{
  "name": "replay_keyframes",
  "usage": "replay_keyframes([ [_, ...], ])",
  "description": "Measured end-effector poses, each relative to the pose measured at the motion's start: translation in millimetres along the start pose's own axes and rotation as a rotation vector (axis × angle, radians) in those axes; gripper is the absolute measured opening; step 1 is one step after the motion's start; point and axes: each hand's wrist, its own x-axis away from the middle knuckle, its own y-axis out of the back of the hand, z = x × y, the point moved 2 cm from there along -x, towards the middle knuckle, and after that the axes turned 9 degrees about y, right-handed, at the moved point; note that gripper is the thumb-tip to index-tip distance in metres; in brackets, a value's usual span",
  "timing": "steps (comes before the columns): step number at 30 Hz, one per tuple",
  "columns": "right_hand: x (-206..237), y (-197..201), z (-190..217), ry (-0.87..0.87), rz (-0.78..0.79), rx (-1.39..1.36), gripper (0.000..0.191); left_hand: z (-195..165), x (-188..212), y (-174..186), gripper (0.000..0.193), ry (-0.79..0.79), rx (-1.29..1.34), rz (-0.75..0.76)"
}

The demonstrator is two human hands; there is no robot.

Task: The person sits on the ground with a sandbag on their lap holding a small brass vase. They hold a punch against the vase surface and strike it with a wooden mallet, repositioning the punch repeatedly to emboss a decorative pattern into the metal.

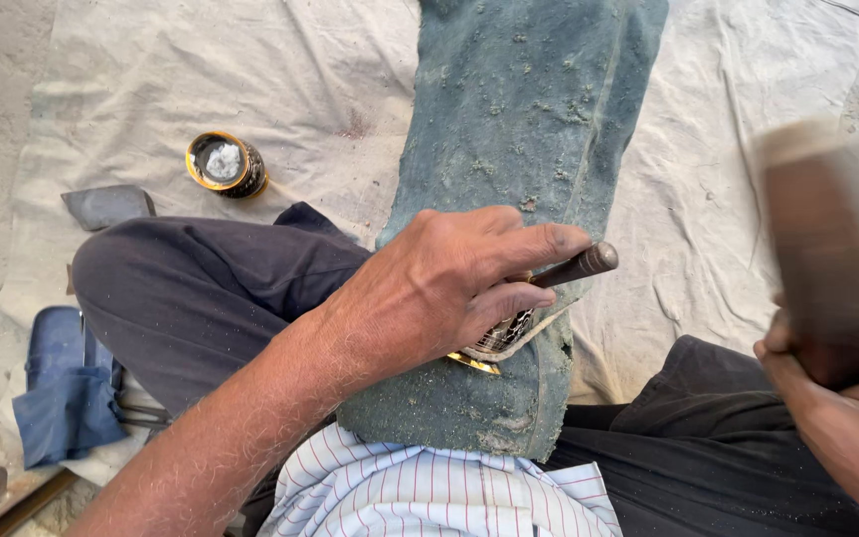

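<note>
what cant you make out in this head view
- Right hand: cut off by the right edge, and the wooden mallet it grips is motion-blurred, so its shape is unclear.
- Metal piece: mostly hidden under the left hand; its form cannot be told.
- Chisel: only the dark butt shows; the tip is hidden by the fingers.
- Tin: its whitish contents are too small to identify.
- Blue cloth: covers part of the tools beneath it.

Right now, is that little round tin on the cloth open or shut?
Open. The round tin stands upright with no lid on it, and a whitish lump shows inside its gold rim. No lid is visible nearby.
</note>
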Motion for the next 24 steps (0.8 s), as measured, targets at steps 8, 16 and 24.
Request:
replay_keyframes([
  [8, 13.1, -11.5, -29.4, -0.230, 0.020, -0.225, 0.045, 0.1, 1.4, -0.7, 0.045, 0.010, 0.035, 0.010],
  [16, 10.5, -15.0, -42.5, -0.332, 0.107, -0.409, 0.053, 2.3, -0.7, 0.7, 0.046, -0.009, 0.057, 0.011],
  [24, 11.8, -13.9, -29.5, -0.339, 0.033, -0.322, 0.041, 6.3, 2.7, -0.6, 0.048, -0.018, 0.047, -0.009],
])
